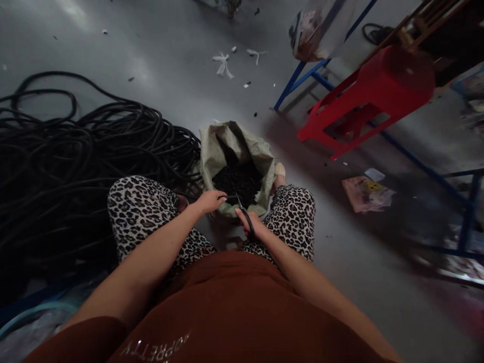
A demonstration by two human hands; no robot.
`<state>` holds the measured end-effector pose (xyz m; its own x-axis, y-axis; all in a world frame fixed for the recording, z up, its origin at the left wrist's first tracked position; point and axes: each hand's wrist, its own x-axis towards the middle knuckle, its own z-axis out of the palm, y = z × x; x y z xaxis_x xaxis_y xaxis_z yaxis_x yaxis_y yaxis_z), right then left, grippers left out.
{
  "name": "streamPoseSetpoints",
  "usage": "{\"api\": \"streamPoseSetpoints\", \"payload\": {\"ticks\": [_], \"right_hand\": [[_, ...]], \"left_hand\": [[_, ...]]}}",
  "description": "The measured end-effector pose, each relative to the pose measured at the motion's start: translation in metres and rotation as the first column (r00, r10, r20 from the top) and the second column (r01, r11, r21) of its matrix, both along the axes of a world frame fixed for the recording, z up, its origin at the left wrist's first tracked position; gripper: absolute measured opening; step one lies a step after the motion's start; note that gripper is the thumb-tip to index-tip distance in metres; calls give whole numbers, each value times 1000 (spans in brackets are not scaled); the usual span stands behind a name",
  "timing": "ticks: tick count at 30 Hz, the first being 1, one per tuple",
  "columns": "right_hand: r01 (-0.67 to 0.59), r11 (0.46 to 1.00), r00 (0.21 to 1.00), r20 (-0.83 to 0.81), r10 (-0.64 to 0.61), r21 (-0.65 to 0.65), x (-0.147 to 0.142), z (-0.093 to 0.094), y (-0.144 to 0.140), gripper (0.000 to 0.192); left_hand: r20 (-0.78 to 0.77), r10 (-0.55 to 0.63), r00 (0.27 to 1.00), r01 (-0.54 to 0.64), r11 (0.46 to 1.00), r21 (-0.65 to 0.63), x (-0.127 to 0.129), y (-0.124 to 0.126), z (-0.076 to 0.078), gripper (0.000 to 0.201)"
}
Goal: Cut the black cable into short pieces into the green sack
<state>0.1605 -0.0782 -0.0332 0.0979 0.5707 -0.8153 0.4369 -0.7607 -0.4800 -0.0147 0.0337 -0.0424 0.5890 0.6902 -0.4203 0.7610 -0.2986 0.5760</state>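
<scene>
My left hand (210,201) is closed on a black rubber cord (229,197), its end pointing right over the near rim of the sack. My right hand (254,225) grips black-handled scissors (247,218), with the blades reaching up to the cord's end. Whether the blades touch the cord is too small to tell. Below both hands, between my knees, stands an open woven sack (207,160). Many short black pieces (237,180) lie inside it. To the left, a big tangled heap of black cord (94,146) spreads over the floor.
A red plastic stool (393,96) lies tilted at the right, beside a blue metal frame (298,80). Scraps of white plastic (223,64) litter the grey floor (162,45) ahead. A pinkish plastic packet (363,194) rests on the floor at right.
</scene>
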Motion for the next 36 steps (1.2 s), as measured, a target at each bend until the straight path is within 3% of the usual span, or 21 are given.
{"api": "streamPoseSetpoints", "payload": {"ticks": [10,25,36], "right_hand": [[121,991,992,-24,-122,-50,4,3,2,53],[27,999,989,-143,-32,-37,0,-14,5,57],[-2,999,992,-125,-4,-48,-4,-11,10,57]], "left_hand": [[-14,-8,1000,9,1000,26,-2,1,-3,33],[21,31,999,-32,999,27,-2,1,-3,33],[10,4,1000,-4,1000,6,-2,-3,3,33]]}}
